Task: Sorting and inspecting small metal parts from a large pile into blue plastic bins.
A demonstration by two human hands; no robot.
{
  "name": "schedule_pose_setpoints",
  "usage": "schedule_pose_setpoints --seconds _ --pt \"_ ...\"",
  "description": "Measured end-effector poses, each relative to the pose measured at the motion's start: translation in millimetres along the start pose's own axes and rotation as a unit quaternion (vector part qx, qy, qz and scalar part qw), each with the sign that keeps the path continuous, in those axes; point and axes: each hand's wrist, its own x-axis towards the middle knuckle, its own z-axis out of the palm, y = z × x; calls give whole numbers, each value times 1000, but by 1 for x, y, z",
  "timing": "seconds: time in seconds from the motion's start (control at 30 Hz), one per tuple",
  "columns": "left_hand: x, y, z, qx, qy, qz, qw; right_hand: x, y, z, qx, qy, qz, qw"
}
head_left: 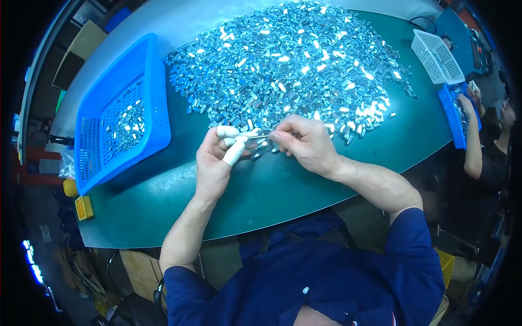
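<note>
Both grips are closed on a slim metal piece [259, 136] near the middle of the frame, held at the lower edge of the heap: the left hand [211, 158], with white finger cots [234, 153] on thumb and fingers, clamps one end, and the right hand [312, 144] pinches the other between thumb and forefinger; its exact shape is too small to make out. Beneath them spreads a green table [283, 187], curved by the lens across most of the frame. Its upper centre carries a broad heap [288, 65] of small, shiny metal pieces. The person's dark blue shirt [326, 266] fills the bottom centre, and a small pale mark [347, 313] on it, near the lower edge of the frame, is too small to read. At the left stands a large blue basket [157, 111] with perforated walls, more metal pieces [128, 127] gathered inside. At the right edge, a co-worker [486, 168] in dark clothing reaches over a blue tray [455, 130] of small parts, which lies just below a white basket [443, 68] at upper right. A small yellow box [83, 209] sits at the table's left edge.
</note>
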Motion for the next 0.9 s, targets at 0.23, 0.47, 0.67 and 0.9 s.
schedule_pose_setpoints --seconds 0.23,0.47,0.67,0.9 --pt "0 -6 10 30 -27 23 999 -3 -1 -11 -44 -37 -22 998" --pt "-2 -9 13 57 -43 19 997 -3 3 -10 -69 -20 -100 992" --pt "-3 -12 15 63 -46 15 997 -6 3 -8 -65 -43 -118 990" --pt "-3 6 6 107 -22 83 991 -3 -1 -13 1 -44 -118 992"
